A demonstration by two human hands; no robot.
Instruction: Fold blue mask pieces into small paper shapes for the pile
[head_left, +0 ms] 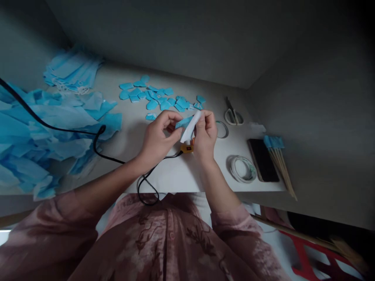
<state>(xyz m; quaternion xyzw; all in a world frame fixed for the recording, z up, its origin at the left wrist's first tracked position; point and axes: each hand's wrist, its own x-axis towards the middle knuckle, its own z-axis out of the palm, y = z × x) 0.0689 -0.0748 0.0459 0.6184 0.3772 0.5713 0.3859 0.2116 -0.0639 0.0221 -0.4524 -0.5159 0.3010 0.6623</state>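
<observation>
A small folded piece of blue and white fabric point(190, 127) is held between both hands above the white table point(172, 175). My left hand point(161, 136) pinches its blue side with thumb and fingers. On its white side, my right hand point(206, 134) grips the upper edge. Just below the fabric, a yellow device point(186, 148) with a black cable is partly hidden by my right hand. Several small blue folded pieces point(152, 104) lie scattered behind my hands.
Loose blue sheets point(38, 132) heap at the left, with stacked masks point(73, 70) behind. Scissors point(233, 116), a tape roll point(243, 169), a thin ring point(222, 129), a dark phone point(263, 160) and blue-topped sticks point(281, 164) are at the right. A black cable point(109, 157) crosses the left side.
</observation>
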